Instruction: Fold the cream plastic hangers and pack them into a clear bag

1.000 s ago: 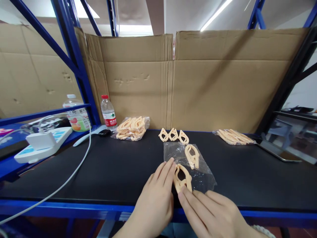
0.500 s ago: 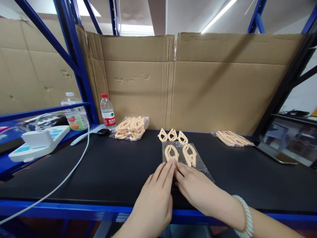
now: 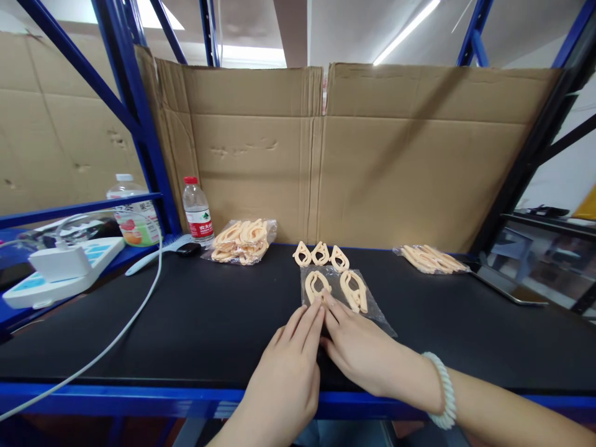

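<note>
A clear plastic bag (image 3: 379,318) lies flat on the black table mat. On it are two peach-coloured folding hangers, a left folding hanger (image 3: 310,287) and a right folding hanger (image 3: 351,292), both folded into loops. My left hand (image 3: 291,354) and my right hand (image 3: 358,351) meet at the near end of the left one, closed with their fingertips together on it. They hide that end and the bag's near left part; my thumbs are mostly out of sight. Behind the bag stand three small peach hook-shaped pieces (image 3: 320,253) in a row.
A bagged pile of peach hangers (image 3: 242,241) lies back left, beside a water bottle (image 3: 198,211) and a brush (image 3: 158,254). Another bagged bundle (image 3: 433,259) and a flat tablet-like device (image 3: 507,290) are at right. A white cable (image 3: 116,341) crosses the left side. Cardboard (image 3: 419,161) walls the back.
The whole view has shifted slightly. My right fingertips have moved a little up and over the near end of the left hanger; my left hand stays beside them.
</note>
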Demonstrator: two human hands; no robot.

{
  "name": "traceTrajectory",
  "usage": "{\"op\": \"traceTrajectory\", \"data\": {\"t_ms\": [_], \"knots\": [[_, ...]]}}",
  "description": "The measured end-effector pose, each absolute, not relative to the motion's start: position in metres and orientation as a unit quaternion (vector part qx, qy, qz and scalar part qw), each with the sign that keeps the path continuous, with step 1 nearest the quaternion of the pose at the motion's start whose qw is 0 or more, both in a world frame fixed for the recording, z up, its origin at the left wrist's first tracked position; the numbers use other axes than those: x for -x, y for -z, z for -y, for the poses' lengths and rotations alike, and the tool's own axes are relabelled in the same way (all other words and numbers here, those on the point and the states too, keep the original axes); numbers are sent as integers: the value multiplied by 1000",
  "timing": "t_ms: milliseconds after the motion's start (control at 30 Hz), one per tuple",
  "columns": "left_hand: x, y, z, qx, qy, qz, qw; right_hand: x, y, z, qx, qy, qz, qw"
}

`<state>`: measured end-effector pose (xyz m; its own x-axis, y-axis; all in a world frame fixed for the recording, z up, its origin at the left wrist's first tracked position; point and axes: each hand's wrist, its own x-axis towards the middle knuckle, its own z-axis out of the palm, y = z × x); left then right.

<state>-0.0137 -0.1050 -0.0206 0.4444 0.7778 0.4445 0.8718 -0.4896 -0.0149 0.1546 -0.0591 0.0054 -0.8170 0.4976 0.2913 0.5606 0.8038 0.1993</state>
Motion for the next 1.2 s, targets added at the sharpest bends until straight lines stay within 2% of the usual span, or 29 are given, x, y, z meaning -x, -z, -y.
{"op": "traceTrajectory", "data": {"t_ms": [300, 367, 500, 567, 633, 800, 933, 1200], "knots": [[12, 19, 103, 842, 173, 494, 128, -158, -7, 63, 224, 185, 950, 112], [13, 19, 103, 844, 170, 493, 126, -162, -18, 69, 230, 156, 952, 132], [13, 19, 103, 847, 174, 487, 121, -177, -55, 69, 255, 11, 953, 162], [13, 18, 103, 845, 179, 490, 120, -187, -70, 45, 293, 15, 928, 231], [14, 18, 104, 844, 186, 488, 119, -198, -78, 3, 317, 75, 895, 306], [16, 18, 105, 846, 189, 485, 115, -213, -60, -113, 295, 49, 933, 198], [18, 21, 104, 848, 188, 479, 124, -206, -36, -161, 275, 23, 950, 143], [19, 22, 101, 850, 198, 473, 122, -228, -11, -188, 336, -22, 933, 127]]}}
